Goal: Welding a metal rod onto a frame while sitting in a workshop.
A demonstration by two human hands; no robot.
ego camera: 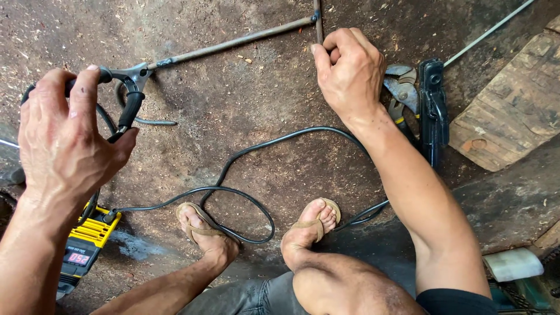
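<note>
Nearest: two feet in sandals (256,227) planted on the dirt floor (245,111), a black cable (233,192) looping around and under them. At near left, a yellow welding machine (87,242) with a small lit display, partly hidden behind the left forearm.

Farther up on the left: left hand (64,140) curled shut around the black handle of a welding clamp (131,87), jaws of the clamp biting the left end of a long metal rod (233,42). Rod running right and away across the floor to meet a second, thinner rod (318,20) at a joint, far centre.

Right hand (350,73) closed in a fist right at that joint, gripping the thinner rod just below the meeting point. Hands well apart, one at each end of the long rod.

Just right of the right wrist, lying on the floor: one pair of pliers (402,87) and one black electrode holder (434,108), touching each other. Beyond them, a wooden plank (513,111) at the right edge and a thin light wire (490,29) running to the far right corner.

Open floor between the hands, crossed only by cable. Count: two rods, one clamp, one pair of pliers, one holder, one machine.
</note>
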